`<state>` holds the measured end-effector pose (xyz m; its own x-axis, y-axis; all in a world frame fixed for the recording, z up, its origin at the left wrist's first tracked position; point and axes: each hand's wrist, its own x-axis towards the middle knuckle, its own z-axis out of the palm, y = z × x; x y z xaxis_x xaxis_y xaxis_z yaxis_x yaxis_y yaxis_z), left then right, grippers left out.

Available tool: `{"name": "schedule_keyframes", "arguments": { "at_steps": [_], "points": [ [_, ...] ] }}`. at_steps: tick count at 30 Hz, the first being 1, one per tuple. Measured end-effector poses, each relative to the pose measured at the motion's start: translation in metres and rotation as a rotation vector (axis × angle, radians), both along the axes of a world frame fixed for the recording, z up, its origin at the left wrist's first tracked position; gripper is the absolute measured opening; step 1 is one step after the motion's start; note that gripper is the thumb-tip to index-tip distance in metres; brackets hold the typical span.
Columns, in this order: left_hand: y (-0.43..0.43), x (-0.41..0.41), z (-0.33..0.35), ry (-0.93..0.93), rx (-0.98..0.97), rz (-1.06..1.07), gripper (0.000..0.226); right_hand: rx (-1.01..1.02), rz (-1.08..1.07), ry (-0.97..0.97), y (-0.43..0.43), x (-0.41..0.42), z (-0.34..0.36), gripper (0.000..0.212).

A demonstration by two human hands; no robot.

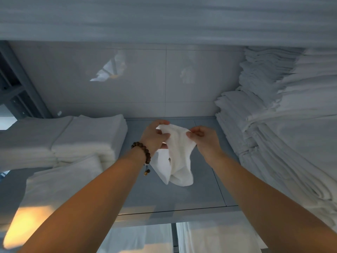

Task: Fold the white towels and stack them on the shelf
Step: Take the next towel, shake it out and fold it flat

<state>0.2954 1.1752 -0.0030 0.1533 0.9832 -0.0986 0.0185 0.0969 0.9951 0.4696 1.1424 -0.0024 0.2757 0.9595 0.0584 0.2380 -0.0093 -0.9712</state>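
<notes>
A small white towel [177, 156] hangs in the air above the middle of the shelf [200, 189], held up by its top edge between 2 hands. Its upper part is stretched loosely from one hand to the other. The rest droops down in soft, bunched folds towards the shelf board, and I cannot tell whether the lowest tip brushes it.

The left hand [155, 136] has its grip closed on the towel's upper left corner, fingers curled round the cloth. The right hand [204, 139] pinches the upper right edge between thumb and forefinger, with the other fingers tucked in. Both bare forearms reach up and forward from below. A bracelet [143, 149] of dark brown beads sits on the left wrist, with a short tassel dangling from it.

To the left of the towel, on the same shelf, stands a neat stack of folded white towels [87, 137]. A lower folded pile [63, 179] lies in front of that stack, nearer the shelf's edge. On the right a much taller heap of folded white linen [264, 134] rises against the side, its layers rather uneven. Behind everything is a glossy pale back panel [127, 79] that catches reflections. More white cloth [164, 19] lies on the level overhead, and white fabric [209, 238] shows below the shelf's front edge.
</notes>
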Motion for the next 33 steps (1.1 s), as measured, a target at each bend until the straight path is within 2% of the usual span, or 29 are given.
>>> {"name": "schedule_keyframes", "arguments": {
  "at_steps": [4, 11, 15, 16, 17, 20, 22, 28, 30, 32, 33],
  "points": [
    [-0.002, 0.008, 0.003, -0.045, -0.027, 0.048, 0.034, 0.014, 0.108, 0.065, -0.009, -0.02, 0.003, 0.014],
    [-0.003, 0.009, 0.005, -0.108, -0.089, 0.123, 0.03, 0.038, 0.177, 0.127, -0.018, -0.032, -0.002, 0.016],
    [-0.004, 0.009, 0.006, -0.166, -0.108, 0.096, 0.034, 0.053, 0.194, -0.071, -0.018, -0.031, -0.005, 0.023],
    [-0.003, 0.01, 0.005, -0.184, -0.109, 0.089, 0.034, 0.048, 0.161, -0.071, -0.017, -0.03, -0.005, 0.024],
    [-0.004, 0.011, 0.005, -0.154, -0.081, 0.095, 0.031, 0.032, 0.124, -0.026, -0.016, -0.029, -0.004, 0.025],
    [-0.01, 0.014, 0.0, 0.246, 0.172, 0.154, 0.018, -0.048, 0.054, 0.155, -0.014, -0.031, -0.002, 0.025],
    [-0.019, 0.016, -0.003, 0.376, 0.308, 0.117, 0.01, -0.076, 0.085, 0.276, -0.014, -0.034, 0.001, 0.027],
    [-0.03, 0.008, -0.008, 0.323, 0.416, -0.047, 0.028, -0.083, 0.14, 0.484, -0.015, -0.032, 0.011, 0.019],
    [-0.031, 0.005, -0.009, 0.32, 0.443, -0.031, 0.027, -0.073, 0.21, 0.485, -0.014, -0.03, 0.013, 0.024],
    [-0.03, 0.002, -0.009, 0.312, 0.454, -0.014, 0.022, -0.078, 0.245, 0.46, -0.014, -0.029, 0.012, 0.014],
    [-0.029, 0.0, -0.008, 0.285, 0.444, -0.012, 0.021, -0.072, 0.244, 0.413, -0.013, -0.029, 0.011, 0.017]
  ]
}}
